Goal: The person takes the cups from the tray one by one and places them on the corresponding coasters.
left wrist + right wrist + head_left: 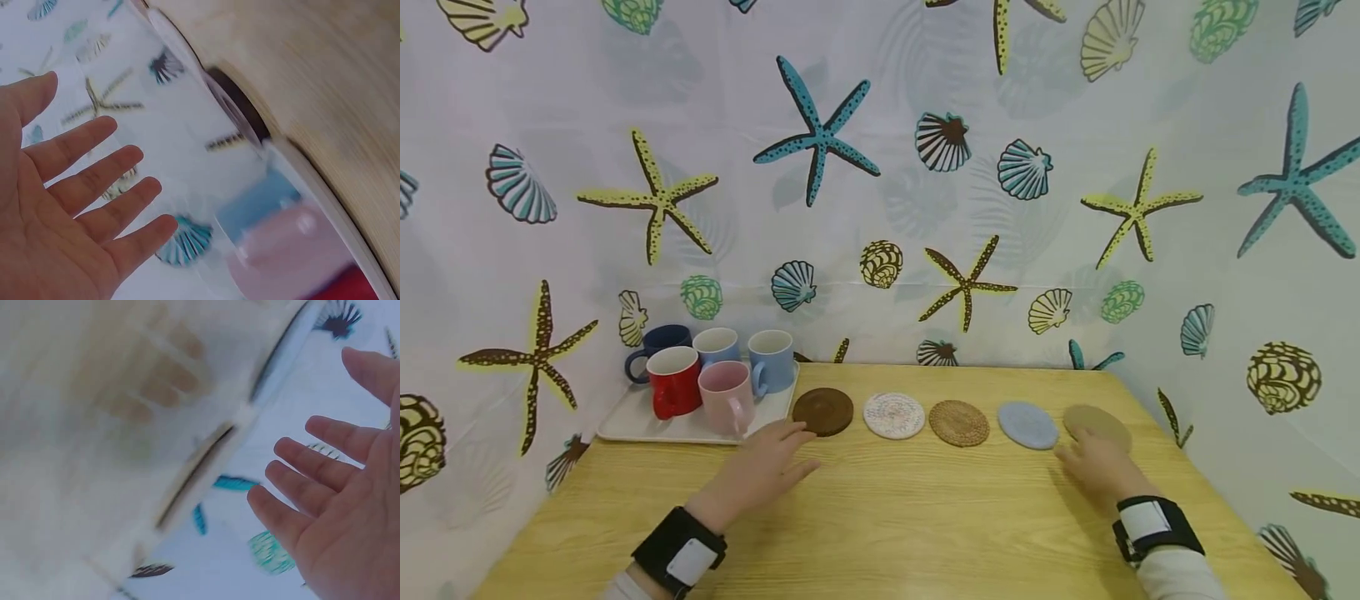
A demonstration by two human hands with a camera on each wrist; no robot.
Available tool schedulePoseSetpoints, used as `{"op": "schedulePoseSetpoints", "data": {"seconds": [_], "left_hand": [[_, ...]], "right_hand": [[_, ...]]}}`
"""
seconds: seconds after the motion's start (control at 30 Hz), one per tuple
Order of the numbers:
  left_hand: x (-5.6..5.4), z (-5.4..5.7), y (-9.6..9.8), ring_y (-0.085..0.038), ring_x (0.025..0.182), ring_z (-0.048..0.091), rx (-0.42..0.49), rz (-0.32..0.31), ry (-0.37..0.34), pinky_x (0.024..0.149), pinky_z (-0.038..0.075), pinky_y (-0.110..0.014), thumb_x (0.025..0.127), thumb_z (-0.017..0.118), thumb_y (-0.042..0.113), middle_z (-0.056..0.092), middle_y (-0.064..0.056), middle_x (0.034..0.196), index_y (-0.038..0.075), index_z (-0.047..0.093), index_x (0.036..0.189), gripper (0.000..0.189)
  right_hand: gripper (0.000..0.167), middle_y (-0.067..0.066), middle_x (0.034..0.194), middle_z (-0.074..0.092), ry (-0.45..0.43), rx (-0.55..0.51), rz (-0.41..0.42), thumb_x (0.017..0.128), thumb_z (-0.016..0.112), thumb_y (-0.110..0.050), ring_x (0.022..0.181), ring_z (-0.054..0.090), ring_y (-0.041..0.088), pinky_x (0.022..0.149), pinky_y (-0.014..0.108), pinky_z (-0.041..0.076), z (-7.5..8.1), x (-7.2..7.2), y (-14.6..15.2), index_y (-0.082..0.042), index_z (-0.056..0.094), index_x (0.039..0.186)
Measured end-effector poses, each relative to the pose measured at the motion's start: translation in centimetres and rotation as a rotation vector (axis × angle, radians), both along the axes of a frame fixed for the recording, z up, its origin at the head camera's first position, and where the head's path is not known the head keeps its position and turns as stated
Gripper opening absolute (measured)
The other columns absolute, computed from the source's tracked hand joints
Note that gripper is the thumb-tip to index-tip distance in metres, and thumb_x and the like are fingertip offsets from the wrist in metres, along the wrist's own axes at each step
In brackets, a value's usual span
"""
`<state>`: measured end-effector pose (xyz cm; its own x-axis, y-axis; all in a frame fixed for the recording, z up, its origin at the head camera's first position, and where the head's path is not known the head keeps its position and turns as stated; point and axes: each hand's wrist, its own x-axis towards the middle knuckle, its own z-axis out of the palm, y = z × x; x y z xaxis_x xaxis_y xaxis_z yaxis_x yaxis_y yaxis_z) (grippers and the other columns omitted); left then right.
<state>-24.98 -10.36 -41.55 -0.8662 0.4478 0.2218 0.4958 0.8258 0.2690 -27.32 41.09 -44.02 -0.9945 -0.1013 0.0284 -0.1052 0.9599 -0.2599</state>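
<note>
"Brown coaster [823, 412] first: where did it lie?"

"At eleven o'clock from the middle of the worktop [895, 517], close to the fingertips of the left hand [763, 467]."

"And that hand's grip?"

"Released. Its fingers were spread and held nothing; I couldn't tell whether one touched the coaster."

"What stood nearby?"

"At ten o'clock, a white tray [636, 422] carried a navy mug [666, 337], a red mug [681, 387], a pink mug [722, 392] and two light blue mugs [778, 362]. The pink one was at eleven o'clock from the hand."

"Were there other coasters?"

"They continued the row: a speckled white coaster [894, 416] at twelve, a woven coaster [959, 423] at one, a pale blue coaster [1028, 425] at two, and a tan coaster [1101, 423] past two."

"Where was the right hand [1101, 467]?"

"By the tan coaster, fingers overlapping its near edge in the head view. That grip was released too; contact was hard to judge."

"Behind them?"

"Pale cloth [880, 221] with starfish and shells, at twelve."
</note>
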Motion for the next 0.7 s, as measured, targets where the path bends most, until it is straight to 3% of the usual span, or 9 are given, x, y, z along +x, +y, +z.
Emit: {"op": "schedulePoseSetpoints", "data": {"seconds": [0.23,0.37,0.5,0.6,0.7], "left_hand": [[-0.9,1.1,-7.9,-0.038,0.123,0.057,0.031,0.152,0.097,0.102,0.045,-0.056,0.096,0.060,0.034,0.064,-0.016,0.129,0.007,0.063,0.127,0.041],[-1.5,1.5,-11.7,-0.043,0.119,0.056,0.074,0.285,0.080,0.101,0.043,-0.060,0.098,0.056,0.036,0.063,-0.022,0.125,0.003,0.062,0.125,0.043],[-2.4,0.7,-15.0,-0.048,0.112,0.057,0.114,0.410,0.028,0.095,0.046,-0.062,0.101,0.050,0.038,0.061,-0.031,0.122,-0.006,0.059,0.124,0.050],[-3.0,-0.2,-17.1,-0.046,0.096,0.063,0.160,0.519,-0.008,0.080,0.053,-0.056,0.101,0.049,0.031,0.064,-0.034,0.111,-0.013,0.060,0.116,0.047],[-3.5,-0.9,-18.9,-0.037,0.070,0.061,0.207,0.634,-0.047,0.059,0.050,-0.043,0.100,0.047,0.022,0.066,-0.029,0.085,-0.016,0.063,0.098,0.041]], "right_hand": [[0.065,0.034,0.137,0.048,0.071,0.022,0.123,0.099,0.052,-0.043,0.124,0.048,0.051,0.098,0.061,0.043,1.6,-0.3,-7.4,0.005,0.042,0.141],[0.058,0.029,0.136,0.051,0.114,0.037,0.206,0.098,0.055,-0.038,0.121,0.053,0.045,0.096,0.056,0.047,2.4,-0.5,-12.4,0.003,0.047,0.138],[0.051,0.023,0.133,0.055,0.118,0.047,0.287,0.097,0.058,-0.033,0.118,0.058,0.038,0.096,0.051,0.049,3.1,-0.7,-18.1,0.000,0.051,0.136],[0.048,0.020,0.133,0.057,0.099,0.029,0.348,0.098,0.058,-0.034,0.120,0.057,0.036,0.098,0.049,0.049,3.2,-1.1,-22.6,-0.004,0.053,0.135],[0.044,0.016,0.125,0.062,0.104,0.039,0.407,0.098,0.057,-0.036,0.111,0.062,0.032,0.090,0.045,0.053,2.9,-1.6,-27.1,-0.005,0.058,0.128]]}}
